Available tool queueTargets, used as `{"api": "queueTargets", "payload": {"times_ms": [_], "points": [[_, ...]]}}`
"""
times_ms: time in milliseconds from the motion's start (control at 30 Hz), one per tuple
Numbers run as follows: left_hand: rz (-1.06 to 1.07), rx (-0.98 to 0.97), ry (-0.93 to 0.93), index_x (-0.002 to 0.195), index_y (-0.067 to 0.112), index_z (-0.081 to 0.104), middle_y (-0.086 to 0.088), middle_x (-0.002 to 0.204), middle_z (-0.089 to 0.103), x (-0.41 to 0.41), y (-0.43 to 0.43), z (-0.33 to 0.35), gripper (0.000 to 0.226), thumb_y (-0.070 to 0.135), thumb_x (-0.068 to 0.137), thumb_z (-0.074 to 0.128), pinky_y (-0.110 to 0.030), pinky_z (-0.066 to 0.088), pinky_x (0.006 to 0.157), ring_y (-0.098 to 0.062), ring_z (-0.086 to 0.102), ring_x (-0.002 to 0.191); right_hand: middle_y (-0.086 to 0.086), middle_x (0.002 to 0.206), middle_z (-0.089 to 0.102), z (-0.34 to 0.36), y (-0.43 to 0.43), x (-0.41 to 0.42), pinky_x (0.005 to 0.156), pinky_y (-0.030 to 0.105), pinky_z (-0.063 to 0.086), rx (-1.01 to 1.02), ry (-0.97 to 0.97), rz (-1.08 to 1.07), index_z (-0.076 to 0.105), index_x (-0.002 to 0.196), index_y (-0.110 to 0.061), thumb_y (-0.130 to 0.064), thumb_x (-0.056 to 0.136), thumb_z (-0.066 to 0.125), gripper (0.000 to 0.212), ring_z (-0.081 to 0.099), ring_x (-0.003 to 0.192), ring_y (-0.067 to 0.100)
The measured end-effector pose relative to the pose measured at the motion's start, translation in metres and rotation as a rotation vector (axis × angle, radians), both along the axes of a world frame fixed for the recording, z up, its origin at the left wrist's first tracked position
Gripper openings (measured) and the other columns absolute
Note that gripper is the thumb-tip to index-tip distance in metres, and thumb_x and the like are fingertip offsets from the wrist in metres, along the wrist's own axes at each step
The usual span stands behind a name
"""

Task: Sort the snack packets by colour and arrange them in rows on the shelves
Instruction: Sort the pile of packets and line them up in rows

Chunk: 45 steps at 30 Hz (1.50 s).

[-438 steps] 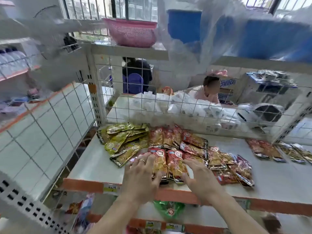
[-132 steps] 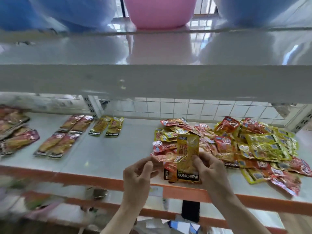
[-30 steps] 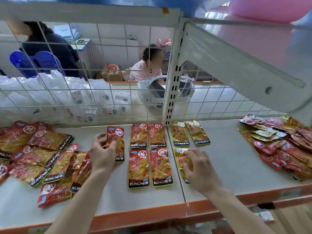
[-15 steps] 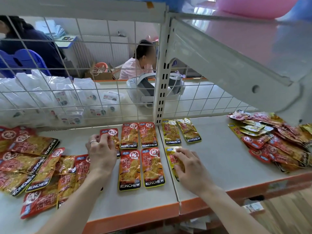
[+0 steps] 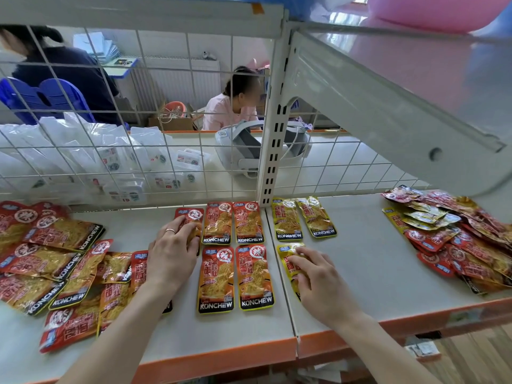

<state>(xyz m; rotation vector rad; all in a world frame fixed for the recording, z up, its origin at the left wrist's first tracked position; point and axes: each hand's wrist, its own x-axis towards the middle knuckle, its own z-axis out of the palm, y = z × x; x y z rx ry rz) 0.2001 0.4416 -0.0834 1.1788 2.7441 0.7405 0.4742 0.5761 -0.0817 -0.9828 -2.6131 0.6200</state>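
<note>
the left hand (image 5: 171, 253), a ring on one finger, lies palm down with fingers nearly straight, their tips pressing a red foil snack packet (image 5: 191, 217) at its twelve o'clock; it grips nothing. the right hand (image 5: 321, 281) is likewise flat and spread, its fingers resting on a yellow foil snack packet (image 5: 288, 256) that shows at its eleven o'clock. between the hands sits a block of four red-orange flat packets (image 5: 217, 278), two over two, upright and edge to edge; the packet under the left fingers lies just beside the block's upper row. at twelve o'clock of the right hand a pair of yellow packets (image 5: 288, 220) lies side by side, the right one slightly tilted. everything rests on a white metal shelf with an orange front lip (image 5: 221, 356). at nine o'clock of the left hand spreads a loose heap of red packets (image 5: 55, 261); at three o'clock of the right hand, well apart, is a mixed heap of red and yellow packets (image 5: 457, 239). at the back stand a white wire grille (image 5: 138, 62) and a slotted white upright post (image 5: 273, 139), with white plastic pouches (image 5: 97, 153) and a white headset (image 5: 238, 145) beyond.
</note>
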Motion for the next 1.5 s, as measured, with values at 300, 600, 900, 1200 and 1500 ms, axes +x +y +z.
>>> {"api": "queueTargets", "payload": {"times_ms": [300, 600, 900, 1200, 1500], "points": [[0.056, -0.05, -0.002, 0.139, 0.02, 0.057, -0.006, 0.152, 0.045, -0.008, 0.01, 0.004, 0.042, 0.031, 0.098, 0.059, -0.052, 0.034, 0.108, -0.03, 0.038, 0.14, -0.008, 0.142, 0.046, 0.002, 0.0, -0.001, 0.112, 0.026, 0.036, -0.025, -0.008, -0.012, 0.058, 0.136, -0.02, -0.011, 0.096, 0.051, 0.041, 0.034, 0.134, 0.009], [0.025, -0.081, -0.03, 0.139, 0.021, 0.056, -0.004, 0.153, 0.044, -0.014, 0.008, 0.005, 0.042, 0.032, 0.099, 0.056, -0.052, 0.034, 0.107, -0.032, 0.039, 0.138, -0.008, 0.142, 0.048, 0.001, -0.001, 0.001, 0.11, 0.029, 0.04, -0.014, -0.001, -0.015, 0.058, 0.135, -0.02, -0.012, 0.097, 0.053, 0.04, 0.036, 0.134, 0.009], [-0.007, 0.133, -0.008, 0.128, 0.006, 0.057, -0.012, 0.145, 0.05, 0.032, -0.012, 0.016, 0.036, 0.028, 0.101, 0.05, -0.052, 0.043, 0.1, -0.037, 0.05, 0.128, -0.006, 0.138, 0.056, 0.005, -0.006, 0.013, 0.1, 0.039, 0.047, 0.087, 0.069, -0.042, 0.066, 0.124, -0.021, -0.016, 0.096, 0.058, 0.03, 0.047, 0.129, 0.013], [-0.35, 0.205, 0.1, 0.125, 0.014, 0.062, -0.004, 0.145, 0.053, 0.117, -0.001, 0.041, 0.048, 0.044, 0.094, 0.04, -0.045, 0.041, 0.1, -0.028, 0.051, 0.129, -0.01, 0.145, 0.048, 0.027, -0.018, 0.043, 0.106, 0.034, 0.04, 0.073, 0.047, -0.131, 0.058, 0.133, -0.027, -0.034, 0.095, 0.056, 0.039, 0.04, 0.132, 0.01], [-0.501, 0.175, 0.174, 0.126, 0.016, 0.06, -0.002, 0.135, 0.059, 0.2, 0.029, 0.044, 0.048, 0.045, 0.093, 0.041, -0.046, 0.048, 0.092, -0.025, 0.05, 0.12, -0.014, 0.15, 0.041, 0.044, -0.004, 0.132, 0.112, 0.037, 0.036, 0.076, 0.068, -0.259, 0.051, 0.138, -0.032, -0.043, 0.097, 0.053, 0.043, 0.032, 0.137, 0.005]]}}
